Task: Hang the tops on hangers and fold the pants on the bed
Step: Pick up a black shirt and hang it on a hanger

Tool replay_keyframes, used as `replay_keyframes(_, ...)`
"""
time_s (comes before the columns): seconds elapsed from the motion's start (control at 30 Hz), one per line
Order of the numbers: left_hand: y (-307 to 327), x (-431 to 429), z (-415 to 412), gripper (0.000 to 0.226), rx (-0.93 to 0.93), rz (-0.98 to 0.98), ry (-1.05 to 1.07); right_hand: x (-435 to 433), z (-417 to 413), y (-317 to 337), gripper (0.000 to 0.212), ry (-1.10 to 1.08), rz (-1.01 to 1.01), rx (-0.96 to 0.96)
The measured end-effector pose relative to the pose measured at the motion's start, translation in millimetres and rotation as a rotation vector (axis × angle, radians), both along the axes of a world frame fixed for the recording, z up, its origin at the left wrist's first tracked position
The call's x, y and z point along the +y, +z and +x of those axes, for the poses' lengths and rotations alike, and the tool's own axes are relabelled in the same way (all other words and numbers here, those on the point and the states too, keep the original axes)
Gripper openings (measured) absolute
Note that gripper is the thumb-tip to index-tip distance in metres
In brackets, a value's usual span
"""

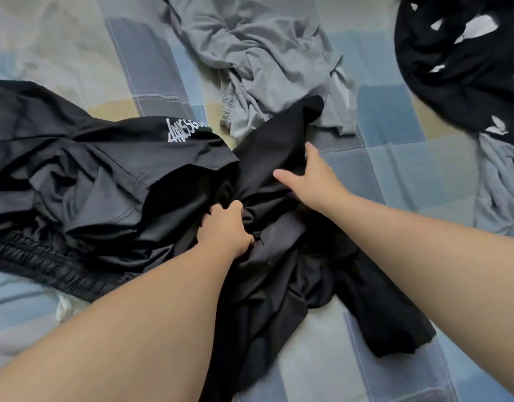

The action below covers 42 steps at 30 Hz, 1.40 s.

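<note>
Black garment (279, 256) crumpled mid-bed (395, 175), gripped by both hands.
Head view: left hand (225, 227) bunches the cloth in curled fingers; right hand (311, 175), just beyond it, curls its fingers round a fold, thumb spread. The long axis runs from the near edge toward the grey garment (264, 53); the left hand is nearer the viewer.

A bed (418, 181) fills the view, its sheet (76, 47) checked in blue, grey and beige under soft, even light
</note>
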State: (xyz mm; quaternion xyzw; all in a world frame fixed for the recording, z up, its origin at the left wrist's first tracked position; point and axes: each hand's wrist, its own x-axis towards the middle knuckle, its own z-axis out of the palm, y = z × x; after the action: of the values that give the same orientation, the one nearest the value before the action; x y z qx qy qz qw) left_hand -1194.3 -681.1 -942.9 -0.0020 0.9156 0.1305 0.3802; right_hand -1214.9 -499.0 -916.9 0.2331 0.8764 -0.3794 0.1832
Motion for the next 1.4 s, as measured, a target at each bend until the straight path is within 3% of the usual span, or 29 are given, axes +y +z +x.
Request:
replay_keyframes(0.07, -4.9, -0.9, -2.5, 0.045, 0.009, 0.004, 0.008, -5.6, -36.7, -11.9, 0.093, -0.144, -0.037, 0.043)
replay_keyframes(0.17, -10.2, 0.5, -7.0, 0.045, 0.016, 0.006, 0.014, -12.3, -71.1, -26.6, 0.049, -0.197, 0.076, 0.099)
replay_keyframes(0.23, -10.1, 0.4, -9.4, 0.045, 0.006, 0.001, 0.019, -13.0, -72.9, -30.7, 0.035, -0.211, 0.104, 0.122)
replay_keyframes(0.4, -7.8, -2.5, -14.9, 0.047, -0.006, 0.001, 0.030, -6.5, -36.9, -16.5, 0.046, -0.286, -0.020, 0.166)
replay_keyframes(0.63, -9.4, -4.9, -10.6, 0.064, 0.048, -0.037, -0.005, 3.3, 79.7, 1.5, 0.041, -0.530, -0.241, 0.157)
replay_keyframes(0.77, 4.7, 8.5, 42.0, 0.046, 0.279, -0.146, -0.232, 13.0, 174.0, 3.6, 0.041, -0.723, -0.345, 0.056)
replay_keyframes(0.83, 16.7, 14.9, 84.4, 0.043, 0.360, -0.102, -0.343, 21.7, 220.8, 11.3, 0.042, -0.791, -0.361, -0.006)
replay_keyframes(0.97, 46.9, 30.7, 181.6, 0.036, 0.228, -0.031, -0.433, 46.6, 306.0, 36.1, 0.025, -0.926, -0.405, -0.067)
replay_keyframes(1.13, 84.4, 61.6, 296.1, 0.027, 0.063, 0.065, -0.484, 85.1, 374.1, 90.6, 0.020, -1.137, -0.584, 0.042)
replay_keyframes(1.27, 123.4, 103.1, 356.3, 0.019, -0.468, 0.334, -0.483, 122.1, 421.3, 135.9, 0.024, -1.226, -0.700, 0.190)
replay_keyframes(1.3, 135.0, 112.9, 366.1, 0.015, -0.506, 0.384, -0.450, 131.3, 432.0, 149.0, 0.026, -1.224, -0.731, 0.229)
replay_keyframes(1.4, 178.1, 140.3, 375.8, 0.008, -0.261, 0.492, -0.330, 159.2, 458.9, 195.0, 0.029, -1.138, -0.852, 0.335)
